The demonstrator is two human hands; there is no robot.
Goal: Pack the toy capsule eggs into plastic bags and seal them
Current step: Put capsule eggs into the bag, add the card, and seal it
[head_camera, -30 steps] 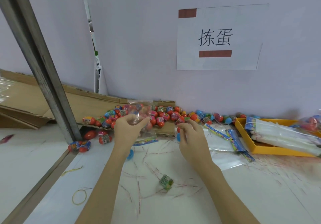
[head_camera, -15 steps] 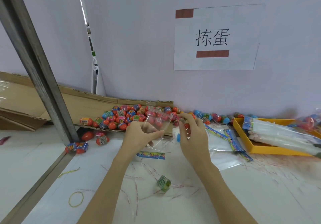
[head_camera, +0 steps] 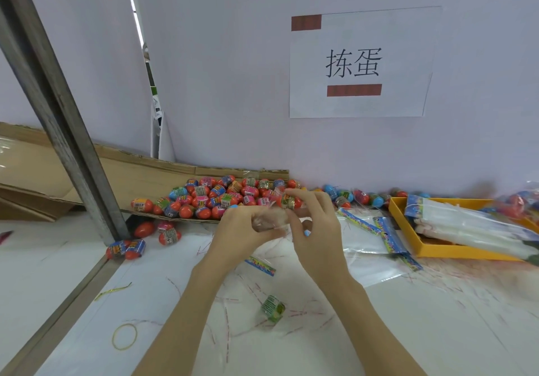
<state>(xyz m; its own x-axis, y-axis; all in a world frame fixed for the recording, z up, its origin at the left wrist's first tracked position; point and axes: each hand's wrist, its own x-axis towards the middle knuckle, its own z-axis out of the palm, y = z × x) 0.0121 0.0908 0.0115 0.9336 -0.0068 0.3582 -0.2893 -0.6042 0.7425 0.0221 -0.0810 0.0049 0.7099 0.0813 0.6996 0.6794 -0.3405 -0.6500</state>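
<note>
A loose wrapper [head_camera: 272, 308] is lying on the bench [head_camera: 408, 332], nearer than the hands. Beyond it, the left hand [head_camera: 242, 234] is pinching a clear bag [head_camera: 269, 222] by its mouth, fingers [head_camera: 264, 231] curled on the film. The right hand [head_camera: 316, 228] is gripping an egg [head_camera: 288, 200] just above that mouth. This looks like the loading step: the egg is going in, which calls for the left hand to be holding the mouth wide while the right is lowering the egg through it. The egg is showing an orange-red shell with a printed foil band. Behind the bag, the egg pile [head_camera: 218, 197] is resting on cardboard [head_camera: 140, 174]; right of it, spare bags [head_camera: 379, 232] are lying flat.
</note>
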